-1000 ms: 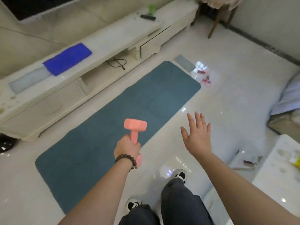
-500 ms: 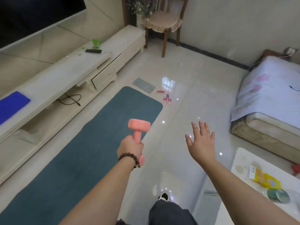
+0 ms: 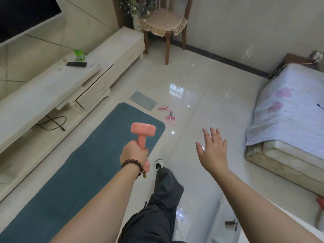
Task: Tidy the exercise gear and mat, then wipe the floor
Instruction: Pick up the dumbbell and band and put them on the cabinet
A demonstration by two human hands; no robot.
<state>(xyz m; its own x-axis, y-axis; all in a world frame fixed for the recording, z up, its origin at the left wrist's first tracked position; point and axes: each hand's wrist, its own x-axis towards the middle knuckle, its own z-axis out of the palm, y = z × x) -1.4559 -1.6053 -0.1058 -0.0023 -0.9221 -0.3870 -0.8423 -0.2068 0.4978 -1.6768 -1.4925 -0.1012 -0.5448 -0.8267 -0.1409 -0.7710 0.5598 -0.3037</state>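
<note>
My left hand [image 3: 134, 152] grips the handle of a pink dumbbell [image 3: 143, 131], held upright above the teal exercise mat [image 3: 84, 165] that lies flat on the white tiled floor. My right hand [image 3: 213, 151] is raised in the air with fingers spread and holds nothing. Beyond the mat's far end, a pink exercise band with handles [image 3: 169, 116] lies on the floor beside a small grey cloth [image 3: 142, 100].
A long white TV cabinet [image 3: 57, 88] runs along the left, with a black remote [image 3: 76, 64] and a green object [image 3: 78, 53] on top. A wooden chair [image 3: 164, 23] stands at the back. A bed [image 3: 289, 123] fills the right side.
The view has lifted and swung right as I step forward: the chair and the bed came into sight. My left hand still holds the dumbbell, and my right hand stays spread.
</note>
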